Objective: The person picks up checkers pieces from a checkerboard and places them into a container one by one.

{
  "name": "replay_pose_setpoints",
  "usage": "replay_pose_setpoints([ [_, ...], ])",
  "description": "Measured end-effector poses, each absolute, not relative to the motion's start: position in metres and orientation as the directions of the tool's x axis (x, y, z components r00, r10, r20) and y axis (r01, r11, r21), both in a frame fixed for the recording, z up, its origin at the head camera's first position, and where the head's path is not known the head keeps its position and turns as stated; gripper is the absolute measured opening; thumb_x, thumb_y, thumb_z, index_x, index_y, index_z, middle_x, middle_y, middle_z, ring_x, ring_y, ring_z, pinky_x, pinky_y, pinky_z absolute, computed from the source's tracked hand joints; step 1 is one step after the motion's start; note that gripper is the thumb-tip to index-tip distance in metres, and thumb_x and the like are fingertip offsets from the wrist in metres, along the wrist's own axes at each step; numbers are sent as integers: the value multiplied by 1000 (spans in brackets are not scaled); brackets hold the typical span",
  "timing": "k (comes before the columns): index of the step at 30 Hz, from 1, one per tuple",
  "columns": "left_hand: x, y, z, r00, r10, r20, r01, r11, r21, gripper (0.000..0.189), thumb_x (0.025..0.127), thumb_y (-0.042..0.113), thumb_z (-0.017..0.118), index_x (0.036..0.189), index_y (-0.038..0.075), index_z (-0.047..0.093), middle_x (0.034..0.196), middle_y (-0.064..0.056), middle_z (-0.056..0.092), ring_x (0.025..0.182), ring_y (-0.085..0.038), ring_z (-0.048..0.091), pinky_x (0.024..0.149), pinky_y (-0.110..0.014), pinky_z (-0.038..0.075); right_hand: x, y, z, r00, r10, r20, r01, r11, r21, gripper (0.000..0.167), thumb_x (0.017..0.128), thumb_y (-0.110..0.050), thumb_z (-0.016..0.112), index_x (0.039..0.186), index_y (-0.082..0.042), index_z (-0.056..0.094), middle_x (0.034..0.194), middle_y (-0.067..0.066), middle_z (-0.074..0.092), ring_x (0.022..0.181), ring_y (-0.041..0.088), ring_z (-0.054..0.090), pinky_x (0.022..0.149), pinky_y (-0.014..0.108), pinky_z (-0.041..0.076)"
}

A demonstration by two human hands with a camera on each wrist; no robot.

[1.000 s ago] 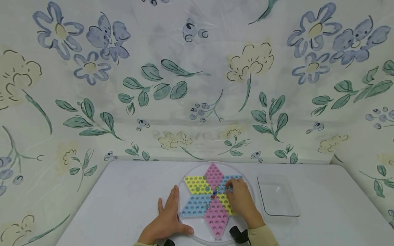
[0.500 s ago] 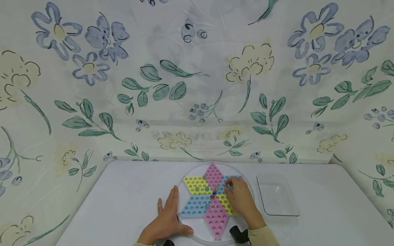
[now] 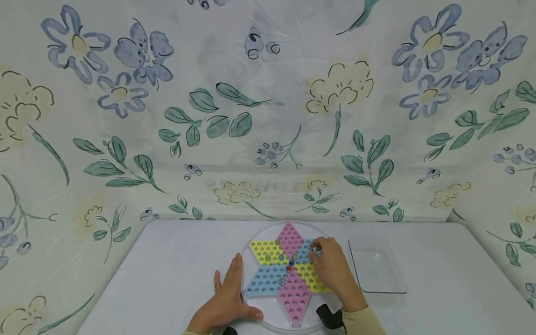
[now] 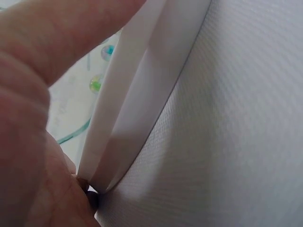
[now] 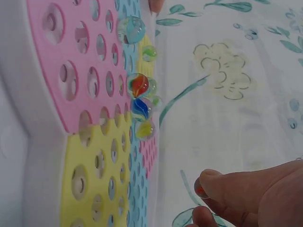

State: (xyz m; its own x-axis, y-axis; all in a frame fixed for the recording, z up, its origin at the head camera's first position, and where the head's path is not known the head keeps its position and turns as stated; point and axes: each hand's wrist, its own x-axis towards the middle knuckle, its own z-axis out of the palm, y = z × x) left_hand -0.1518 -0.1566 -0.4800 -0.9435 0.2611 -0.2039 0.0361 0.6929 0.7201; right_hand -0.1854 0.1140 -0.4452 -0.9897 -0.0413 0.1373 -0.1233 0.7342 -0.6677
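In the head view, a round Chinese checkers board (image 3: 295, 302) with a pink, yellow and blue star of holes lies on the white table. My left hand (image 3: 228, 295) rests at its left rim, fingers straight and thumb near the front edge. My right hand (image 3: 332, 267) is over the board's right side. Between its thumb and finger it pinches a glass marble (image 5: 201, 190) with a reddish core, held apart from the board. Several marbles sit in the holes around the middle, among them a red marble (image 5: 138, 85), a blue marble (image 5: 141, 109) and a yellow marble (image 5: 145, 128).
To the right of the board stands a clear plastic tray (image 3: 381, 292). The white table (image 3: 167, 279) extends on both sides, with a flower-patterned cloth (image 3: 268, 139) behind it. Black camera mounts (image 3: 328, 317) show near the wrists.
My right hand has shifted slightly right, showing more of the board's yellow point. My left hand stays at the rim, and the marbles on the board keep their places.
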Motion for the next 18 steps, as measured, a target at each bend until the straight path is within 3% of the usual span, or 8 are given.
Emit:
replay_pose_setpoints([
  [18,-152,-156,-481,-945,251,-210,30,705,708,153,55,44,98,156,-9,-3,164,-31,2,151,-47,-2,109,-67,-21,-184,131,-433,-993,4,122,-80,729,-680,19,96,-9,66,112,2,66,97,10,59,87,22,55,78,41,51],
])
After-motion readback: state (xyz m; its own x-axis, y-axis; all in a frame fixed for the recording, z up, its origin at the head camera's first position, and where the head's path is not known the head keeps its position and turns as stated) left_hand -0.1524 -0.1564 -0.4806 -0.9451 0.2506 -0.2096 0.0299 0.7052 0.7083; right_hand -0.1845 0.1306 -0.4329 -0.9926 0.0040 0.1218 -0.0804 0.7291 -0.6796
